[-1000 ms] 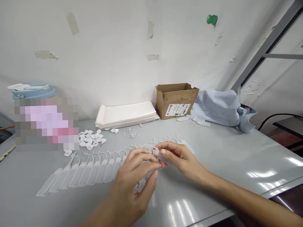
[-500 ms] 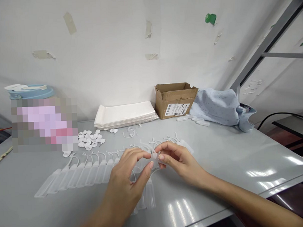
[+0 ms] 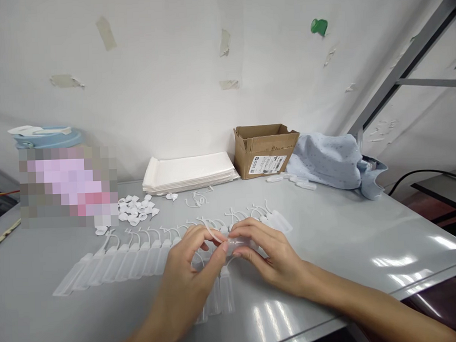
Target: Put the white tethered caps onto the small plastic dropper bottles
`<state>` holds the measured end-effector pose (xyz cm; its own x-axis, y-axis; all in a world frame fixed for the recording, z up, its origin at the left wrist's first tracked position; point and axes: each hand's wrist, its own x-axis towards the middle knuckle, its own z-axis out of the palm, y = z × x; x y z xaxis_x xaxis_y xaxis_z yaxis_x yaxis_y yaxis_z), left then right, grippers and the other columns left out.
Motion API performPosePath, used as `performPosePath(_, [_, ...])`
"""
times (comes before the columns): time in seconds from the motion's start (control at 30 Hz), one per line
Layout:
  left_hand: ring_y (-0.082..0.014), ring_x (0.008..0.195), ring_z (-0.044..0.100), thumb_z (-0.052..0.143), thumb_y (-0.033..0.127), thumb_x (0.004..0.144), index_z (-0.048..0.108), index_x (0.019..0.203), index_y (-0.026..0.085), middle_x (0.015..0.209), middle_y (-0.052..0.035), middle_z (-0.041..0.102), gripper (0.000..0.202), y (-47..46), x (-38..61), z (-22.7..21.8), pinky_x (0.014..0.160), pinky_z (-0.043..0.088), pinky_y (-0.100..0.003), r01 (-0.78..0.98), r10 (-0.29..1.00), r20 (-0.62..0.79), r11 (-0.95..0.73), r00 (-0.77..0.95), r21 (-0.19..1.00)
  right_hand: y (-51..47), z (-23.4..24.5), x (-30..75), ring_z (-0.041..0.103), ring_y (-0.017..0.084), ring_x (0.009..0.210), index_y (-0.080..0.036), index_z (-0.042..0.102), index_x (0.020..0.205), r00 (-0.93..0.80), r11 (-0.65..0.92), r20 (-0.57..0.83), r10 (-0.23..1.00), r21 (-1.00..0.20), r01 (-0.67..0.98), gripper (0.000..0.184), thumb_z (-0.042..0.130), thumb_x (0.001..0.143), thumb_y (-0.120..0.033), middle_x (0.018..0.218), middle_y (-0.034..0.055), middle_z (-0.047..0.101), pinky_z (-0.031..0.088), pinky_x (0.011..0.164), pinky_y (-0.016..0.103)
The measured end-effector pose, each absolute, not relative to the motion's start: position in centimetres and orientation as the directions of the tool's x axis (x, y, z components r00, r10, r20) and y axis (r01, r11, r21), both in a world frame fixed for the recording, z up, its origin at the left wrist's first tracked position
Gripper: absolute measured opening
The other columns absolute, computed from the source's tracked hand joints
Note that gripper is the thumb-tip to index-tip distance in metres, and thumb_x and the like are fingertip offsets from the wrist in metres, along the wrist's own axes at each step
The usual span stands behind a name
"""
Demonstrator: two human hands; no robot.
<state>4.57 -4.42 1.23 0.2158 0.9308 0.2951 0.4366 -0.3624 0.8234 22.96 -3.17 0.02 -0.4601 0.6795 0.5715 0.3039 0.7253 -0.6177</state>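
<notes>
Between my hands lies a small translucent plastic tube (image 3: 243, 244), tilted nearly level above the table. My right hand (image 3: 270, 249) is closed around its body, fingers over the top and thumb below. At the tube's left end, my left hand (image 3: 194, 262) pinches with thumb and forefinger where a thin curved strap (image 3: 211, 230) comes out. The exact join is hidden by the fingertips. To the left, a row of similar translucent tubes (image 3: 121, 264) with thin straps lies side by side. More such tubes (image 3: 227, 293) lie below my hands, partly hidden.
A pile of white caps (image 3: 134, 209) and several loose straps (image 3: 199, 198) lie behind the row. Farther back are a stack of white envelopes (image 3: 190, 172), a cardboard box (image 3: 264, 150) and a blue cloth (image 3: 325, 162). Single tubes (image 3: 280, 221) lie at right on the grey table (image 3: 339, 247).
My left fingertips have closed onto the end of the tube, where they were apart from it before. My right hand has shifted its hold, and the tube has turned more level.
</notes>
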Motion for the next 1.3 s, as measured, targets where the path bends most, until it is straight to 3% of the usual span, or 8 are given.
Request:
performPosePath(0.27, [-0.0127, 0.059, 0.056, 0.055, 0.032, 0.085, 0.062, 0.074, 0.021, 0.069, 0.0008, 0.061, 0.017, -4.21, 4.72, 1.37, 0.048, 0.046, -0.021, 0.280, 0.977, 0.113, -0.162, 0.183, 0.946, -3.16, 0.02, 22.93, 0.061, 0.019, 0.088, -0.019, 0.055, 0.111, -0.456, 0.735, 0.584, 0.671, -0.602, 0.312, 0.021, 0.050, 0.091, -0.014, 0.096, 0.0101, 0.061, 0.054, 0.074, 0.033])
performPosePath(0.43, [-0.0137, 0.065, 0.058, 0.053, 0.034, 0.084, 0.064, 0.073, 0.022, 0.069, 0.0011, 0.061, 0.020, -3.83, 4.50, 1.50, 0.055, 0.049, -0.023, 0.242, 0.979, 0.015, -0.065, 0.201, 0.968, -3.26, 0.14, 22.96, 0.060, 0.019, 0.089, -0.019, 0.055, 0.112, -0.458, 0.734, 0.584, 0.671, -0.611, 0.297, 0.022, 0.050, 0.091, -0.012, 0.097, 0.0103, 0.061, 0.054, 0.075, 0.034])
performPosePath(0.7, [-0.0155, 0.067, 0.057, 0.053, 0.039, 0.084, 0.067, 0.073, 0.023, 0.069, 0.0003, 0.061, 0.023, -3.66, 4.29, 1.45, 0.060, 0.049, -0.026, 0.242, 0.974, -0.012, -0.044, 0.225, 0.969, -3.39, 0.47, 23.06, 0.060, 0.018, 0.090, -0.018, 0.055, 0.113, -0.470, 0.734, 0.576, 0.669, -0.612, 0.295, 0.023, 0.049, 0.091, -0.011, 0.097, 0.0104, 0.061, 0.053, 0.076, 0.032])
performPosePath(0.97, [-0.0156, 0.076, 0.061, 0.065, 0.036, 0.078, 0.070, 0.085, 0.020, 0.073, -0.0002, 0.067, 0.018, -4.01, 4.84, 2.11, 0.076, 0.050, -0.027, 0.007, 0.959, -0.181, 0.183, 0.219, 0.983, -3.20, 0.33, 23.17, 0.058, 0.018, 0.093, -0.016, 0.054, 0.115, -0.455, 0.730, 0.581, 0.675, -0.615, 0.298, 0.027, 0.051, 0.090, -0.008, 0.099, 0.0105, 0.060, 0.052, 0.079, 0.032])
performPosePath(1.3, [-0.0163, 0.078, 0.064, 0.069, 0.036, 0.077, 0.069, 0.095, 0.021, 0.079, -0.0013, 0.070, 0.024, -4.06, 4.81, 1.45, 0.071, 0.050, -0.026, 0.026, 0.949, -0.134, 0.132, 0.284, 0.991, -3.54, 0.29, 23.09, 0.061, 0.015, 0.091, -0.019, 0.050, 0.116, -0.446, 0.611, 0.465, 0.765, -0.744, 0.272, 0.028, 0.053, 0.089, -0.012, 0.101, 0.0059, 0.063, 0.049, 0.079, 0.030])
